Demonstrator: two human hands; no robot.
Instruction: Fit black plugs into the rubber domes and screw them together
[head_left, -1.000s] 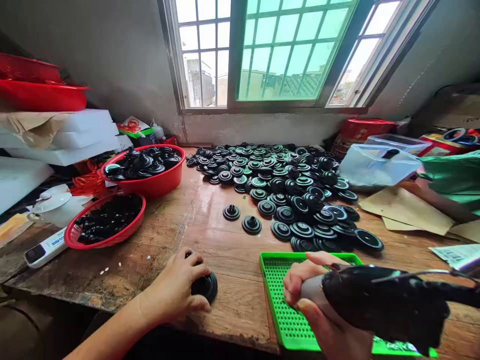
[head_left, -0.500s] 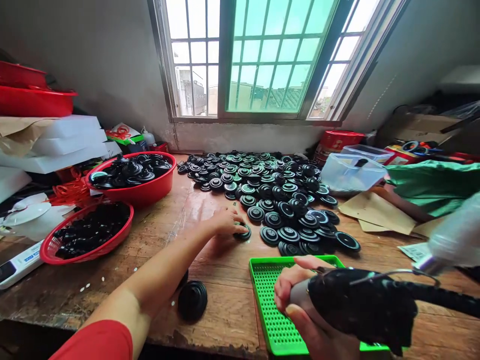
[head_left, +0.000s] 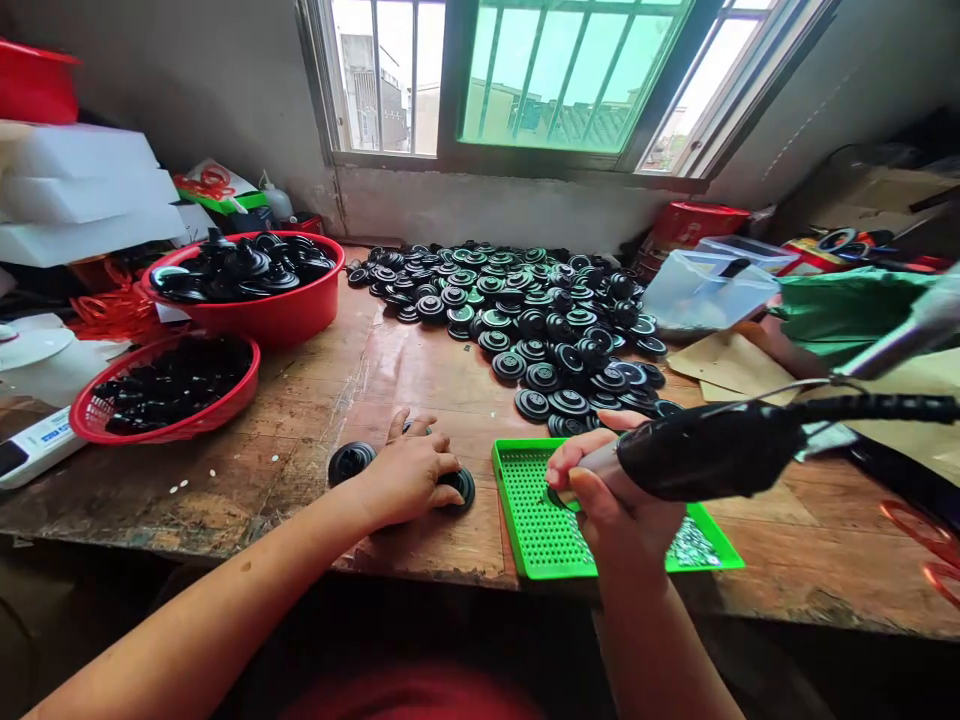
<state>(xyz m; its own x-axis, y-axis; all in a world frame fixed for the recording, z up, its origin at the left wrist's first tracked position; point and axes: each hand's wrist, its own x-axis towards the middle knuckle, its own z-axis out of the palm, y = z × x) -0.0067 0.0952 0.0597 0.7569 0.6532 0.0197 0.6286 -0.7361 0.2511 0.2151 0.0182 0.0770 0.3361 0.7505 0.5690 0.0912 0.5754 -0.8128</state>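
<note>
My left hand [head_left: 412, 470] is near the front of the table, its thumb and fingers around the edge of a black stepped disc [head_left: 461, 490]. Part of another dark disc shows behind its fingertips, and a black disc [head_left: 351, 463] lies just left of it. My right hand [head_left: 600, 480] is wrapped around an electric screwdriver [head_left: 675, 455] with a grey front and a black-covered body. Its front end points down-left over a green perforated tray [head_left: 525, 572]; the tip is mostly hidden by my fingers. Small shiny metal pieces [head_left: 694, 543], probably screws, lie in the tray.
A wide pile of black discs [head_left: 495, 315] spreads toward the window. Two red baskets, one round tub [head_left: 292, 310] and one mesh basket [head_left: 172, 432], hold black parts at left. A clear plastic bin [head_left: 697, 300] and brown paper [head_left: 727, 365] lie at right.
My left hand has drawn a disc back from the pile toward the table's front edge. My right hand still holds the screwdriver over the tray. The view has tilted down.
</note>
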